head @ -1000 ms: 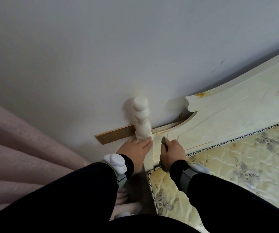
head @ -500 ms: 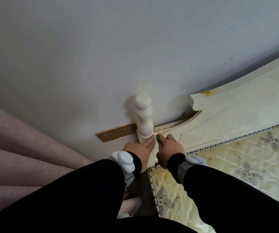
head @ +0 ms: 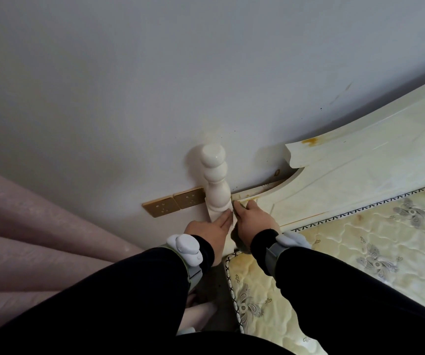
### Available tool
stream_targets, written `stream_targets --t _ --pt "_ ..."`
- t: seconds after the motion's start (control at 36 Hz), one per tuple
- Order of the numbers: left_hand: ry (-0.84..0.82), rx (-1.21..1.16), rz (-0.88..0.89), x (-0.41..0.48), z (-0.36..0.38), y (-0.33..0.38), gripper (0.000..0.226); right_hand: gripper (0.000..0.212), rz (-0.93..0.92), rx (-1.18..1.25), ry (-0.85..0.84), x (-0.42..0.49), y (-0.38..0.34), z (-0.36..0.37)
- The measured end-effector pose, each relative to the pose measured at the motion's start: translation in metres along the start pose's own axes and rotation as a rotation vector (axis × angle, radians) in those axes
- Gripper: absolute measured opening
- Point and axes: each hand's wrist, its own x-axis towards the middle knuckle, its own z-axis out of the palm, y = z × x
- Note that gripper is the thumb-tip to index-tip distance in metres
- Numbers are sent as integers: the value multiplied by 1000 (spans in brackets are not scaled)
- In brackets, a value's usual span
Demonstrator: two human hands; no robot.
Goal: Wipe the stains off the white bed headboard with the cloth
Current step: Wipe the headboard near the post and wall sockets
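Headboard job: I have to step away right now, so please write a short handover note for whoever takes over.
Left hand: open, fingers flat against the base of the turned post, bracing.
Right hand: grips the dark cloth, pressing it on the headboard corner right beside the post.
Done: no area can be called clean from this view.
Left: yellow streak along the groove by the cloth, and the yellow stain on the curled top edge further right.

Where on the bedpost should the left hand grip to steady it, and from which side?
The bedpost at its slim neck above the base, from the left: the taper suits wrapping, and the right hand with the cloth blocks the right.
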Motion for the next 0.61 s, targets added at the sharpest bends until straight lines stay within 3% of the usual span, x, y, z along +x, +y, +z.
stream_targets --t 0.17,0.28,0.39,0.53,0.61 --pt "-63 11 9 -4 -8 2 89 54 164 -48 7 5 14 -10" --pt "-43 -1 -20 -1 -11 7 77 50 150 -41 -7 7 13 -9" --pt "-70 25 -4 2 -16 10 86 61 130 -37 -46 5 9 -9" --pt "-95 56 -1 8 -20 9 88 52 254 -9 -7 12 28 -18" --pt "-111 70 1 10 -20 11 86 50 237 -12 1 14 29 -17"
